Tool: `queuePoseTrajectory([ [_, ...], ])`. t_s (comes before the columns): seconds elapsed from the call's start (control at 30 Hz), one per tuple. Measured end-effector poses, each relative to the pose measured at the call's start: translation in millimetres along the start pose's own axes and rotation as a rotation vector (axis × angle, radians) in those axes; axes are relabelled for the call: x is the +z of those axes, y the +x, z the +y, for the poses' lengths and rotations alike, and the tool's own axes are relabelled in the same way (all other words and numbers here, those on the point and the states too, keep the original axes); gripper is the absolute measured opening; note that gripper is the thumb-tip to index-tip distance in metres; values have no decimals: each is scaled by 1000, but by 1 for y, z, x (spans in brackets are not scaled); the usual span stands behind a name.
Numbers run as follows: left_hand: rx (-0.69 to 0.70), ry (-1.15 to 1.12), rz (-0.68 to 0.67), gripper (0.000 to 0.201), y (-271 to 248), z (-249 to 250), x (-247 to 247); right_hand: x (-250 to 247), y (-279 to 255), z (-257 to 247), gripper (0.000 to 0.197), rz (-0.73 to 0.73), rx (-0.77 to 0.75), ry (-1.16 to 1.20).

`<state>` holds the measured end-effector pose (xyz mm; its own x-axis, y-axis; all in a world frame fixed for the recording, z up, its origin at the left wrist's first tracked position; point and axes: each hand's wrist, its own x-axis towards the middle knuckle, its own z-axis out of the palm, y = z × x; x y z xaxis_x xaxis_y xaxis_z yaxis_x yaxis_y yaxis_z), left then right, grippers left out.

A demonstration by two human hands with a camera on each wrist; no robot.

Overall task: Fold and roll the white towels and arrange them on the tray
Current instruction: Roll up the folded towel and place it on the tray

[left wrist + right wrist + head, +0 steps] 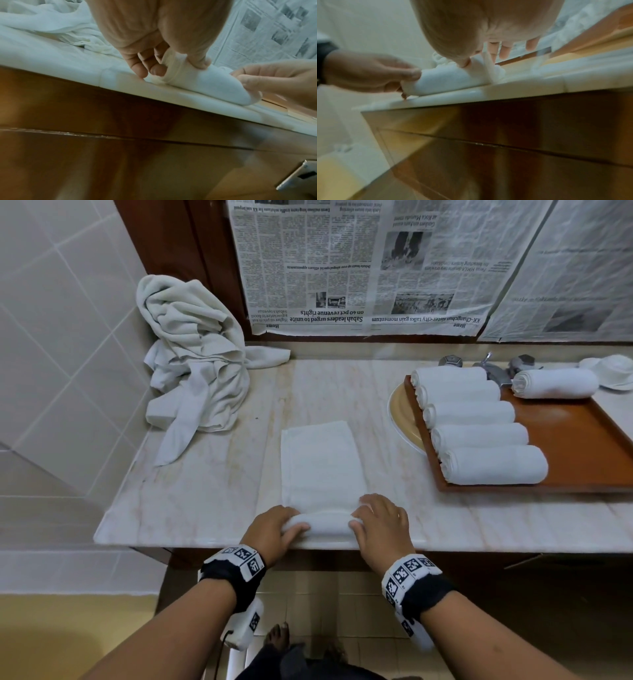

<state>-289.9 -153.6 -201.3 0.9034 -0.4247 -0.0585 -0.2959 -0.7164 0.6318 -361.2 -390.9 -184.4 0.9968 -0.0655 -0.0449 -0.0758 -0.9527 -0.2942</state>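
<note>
Both hands point(274, 529) point(380, 525) gripping half-rolled towel point(320, 470)

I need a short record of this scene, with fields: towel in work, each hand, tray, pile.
towel in work: folded towel flat on counter, near end rolled
left hand: grips left end of roll
right hand: grips right end of roll
tray: six rolled towels, five in a row, one at the back
pile: loose towels, back left

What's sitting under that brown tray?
A round yellow dish or basin rim pokes out from under the left edge of the brown tray. The rest is covered by the tray and its six rolled towels, so its full shape stays hidden.
</note>
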Motion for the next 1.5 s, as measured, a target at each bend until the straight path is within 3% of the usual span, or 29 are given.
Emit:
queuePoseTrajectory([
  [0.1,-126,-46,10,23,3,4,2,3,-7,2,37,-65,-59,25],
  [0.23,-256,-126,45,24,4,12,1,5,-15,14,49,-115,-85,21],
  [0.37,-252,-103,85,31,2,19,2,-1,-7,16,40,-109,-99,11],
  [0.43,-148,103,120,43,0,22,5,-7,-1,15,37,-115,-124,11],
  [0.53,168,499,138,65,-3,19,14,-16,7,15,34,-177,-161,4],
  [0.63,298,579,96,58,-2,8,22,-21,16,13,34,-249,-142,-13],
  [0.77,229,530,130,54,-2,4,20,-18,20,1,31,-292,-71,-66],
  [0.93,8,379,29,90,0,11,14,-9,15,-14,24,-129,35,-90],
  [1.0,-75,282,-48,82,6,14,10,-5,12,-18,31,-83,41,-119],
  [1.07,-121,206,-96,63,14,14,8,-1,10,-17,63,-117,-21,-87],
  [1.1,-140,191,-112,57,17,13,6,-1,10,-15,68,-145,-62,-48],
  [1.23,-209,139,-122,57,22,13,4,-2,4,-5,51,-151,-175,-3],
  [1.5,-441,72,-3,28,26,20,2,-5,20,-6,46,-223,-87,-68],
])
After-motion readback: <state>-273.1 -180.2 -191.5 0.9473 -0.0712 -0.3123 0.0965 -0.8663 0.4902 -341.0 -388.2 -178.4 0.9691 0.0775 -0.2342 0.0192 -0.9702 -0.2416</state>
